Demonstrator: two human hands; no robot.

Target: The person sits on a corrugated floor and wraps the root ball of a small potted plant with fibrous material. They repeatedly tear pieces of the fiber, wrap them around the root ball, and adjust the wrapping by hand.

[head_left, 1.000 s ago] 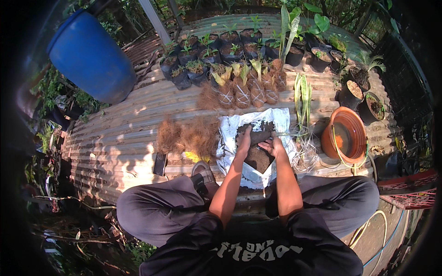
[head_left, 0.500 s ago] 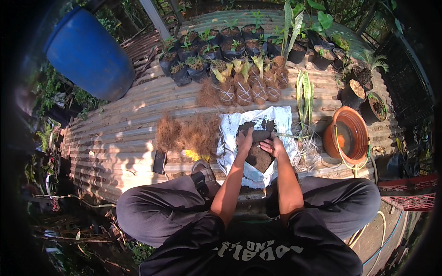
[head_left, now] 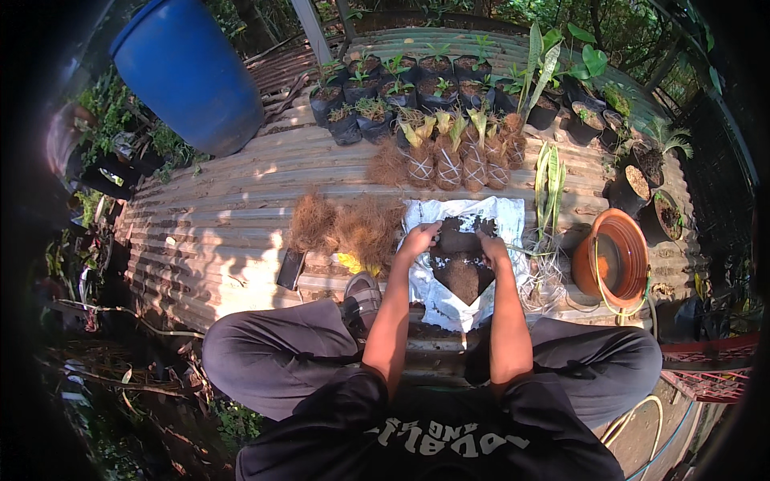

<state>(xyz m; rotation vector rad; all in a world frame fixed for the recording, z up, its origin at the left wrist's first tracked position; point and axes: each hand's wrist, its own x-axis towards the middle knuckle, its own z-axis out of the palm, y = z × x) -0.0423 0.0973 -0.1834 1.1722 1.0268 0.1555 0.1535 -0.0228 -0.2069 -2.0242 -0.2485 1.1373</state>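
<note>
My left hand (head_left: pixel 419 239) and my right hand (head_left: pixel 491 244) are at opposite ends of a dark, soil-covered roll (head_left: pixel 459 240), fingers closed on it. The roll lies crosswise over a patch of soil (head_left: pixel 462 280) on a white sack (head_left: pixel 511 210) spread between my crossed legs. Just right of my right hand lie long-leaved cuttings (head_left: pixel 549 188) with pale roots. Left of the sack sit clumps of loose brown fibre (head_left: pixel 353 224).
Several fibre-wrapped plants (head_left: pixel 449 164) and black potted seedlings (head_left: pixel 373 120) line the back. A blue barrel (head_left: pixel 184 80) stands at upper left, a water-filled orange pot (head_left: pixel 593 268) at right, with a hose (head_left: pixel 654 313) and red crate (head_left: pixel 706 377) behind my right knee. Corrugated sheeting (head_left: pixel 200 224) lies underneath.
My hands have moved apart toward the roll's two ends, my left hand shifting outward from its earlier place over the soil. The whole view has shifted slightly.
</note>
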